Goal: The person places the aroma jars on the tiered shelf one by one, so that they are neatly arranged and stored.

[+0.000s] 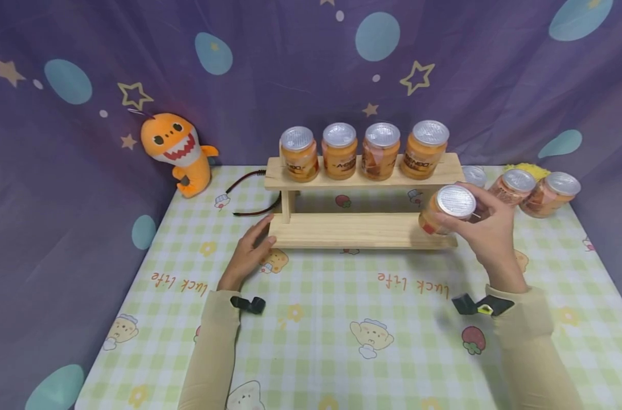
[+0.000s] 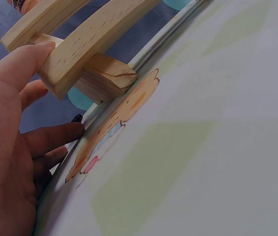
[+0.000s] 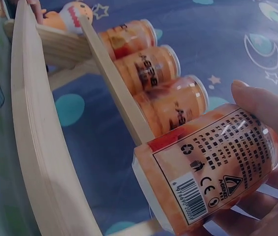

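My right hand (image 1: 487, 228) grips an orange jar with a silver lid (image 1: 455, 204) near the right end of the lower shelf. In the right wrist view its label with a barcode (image 3: 190, 199) faces the camera, and the jar (image 3: 212, 162) looks tilted and apart from the lower board. My left hand (image 1: 248, 250) touches the left end of the two-tier wooden rack (image 1: 352, 230). In the left wrist view the thumb (image 2: 18, 64) rests against the board's end (image 2: 62, 73), with the other fingers extended below. Several matching jars (image 1: 339, 151) stand in a row on the upper shelf.
To the right of the rack are more jars (image 1: 551, 195), partly behind my right hand, with something yellow (image 1: 528, 169) behind them. An orange shark plush (image 1: 175, 154) sits at the back left. A dark cord (image 1: 254, 213) lies behind the rack on the checked tablecloth (image 1: 311, 341).
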{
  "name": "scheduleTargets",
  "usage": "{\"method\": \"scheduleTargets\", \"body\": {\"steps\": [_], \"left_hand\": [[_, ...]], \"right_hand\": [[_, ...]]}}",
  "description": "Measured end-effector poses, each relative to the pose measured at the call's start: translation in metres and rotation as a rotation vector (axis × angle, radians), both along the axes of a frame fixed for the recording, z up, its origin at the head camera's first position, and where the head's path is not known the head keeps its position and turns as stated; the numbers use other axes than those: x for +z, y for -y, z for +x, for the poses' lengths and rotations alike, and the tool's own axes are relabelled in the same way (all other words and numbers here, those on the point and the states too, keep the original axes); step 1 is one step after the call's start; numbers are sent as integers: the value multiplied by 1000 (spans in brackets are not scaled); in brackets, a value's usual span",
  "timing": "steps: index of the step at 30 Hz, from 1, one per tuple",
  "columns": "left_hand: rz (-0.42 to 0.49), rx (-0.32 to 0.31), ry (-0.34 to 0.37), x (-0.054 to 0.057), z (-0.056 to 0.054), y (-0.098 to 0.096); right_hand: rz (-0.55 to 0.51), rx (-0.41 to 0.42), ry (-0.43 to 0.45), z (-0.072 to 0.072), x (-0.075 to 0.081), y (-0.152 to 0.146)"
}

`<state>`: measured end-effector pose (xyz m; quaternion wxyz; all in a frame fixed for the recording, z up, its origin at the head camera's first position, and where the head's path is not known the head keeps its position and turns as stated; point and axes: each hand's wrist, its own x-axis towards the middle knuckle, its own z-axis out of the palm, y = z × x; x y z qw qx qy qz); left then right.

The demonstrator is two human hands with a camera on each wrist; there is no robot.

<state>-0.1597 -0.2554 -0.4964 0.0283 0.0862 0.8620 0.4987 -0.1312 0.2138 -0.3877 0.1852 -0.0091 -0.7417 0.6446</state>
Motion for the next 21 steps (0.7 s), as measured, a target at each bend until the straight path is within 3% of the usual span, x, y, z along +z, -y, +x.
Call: {"method": "scheduleTargets", "body": {"steps": [7, 14, 21], "left_hand": [[7, 1, 6, 1, -1, 0], [3, 6, -3, 2, 1, -2], [-7, 5, -29, -3, -1, 1]], "right_hand": [[-49, 92, -20, -2, 2, 16], [86, 108, -8, -3, 5, 33], [118, 159, 8, -4, 5, 50]]}}
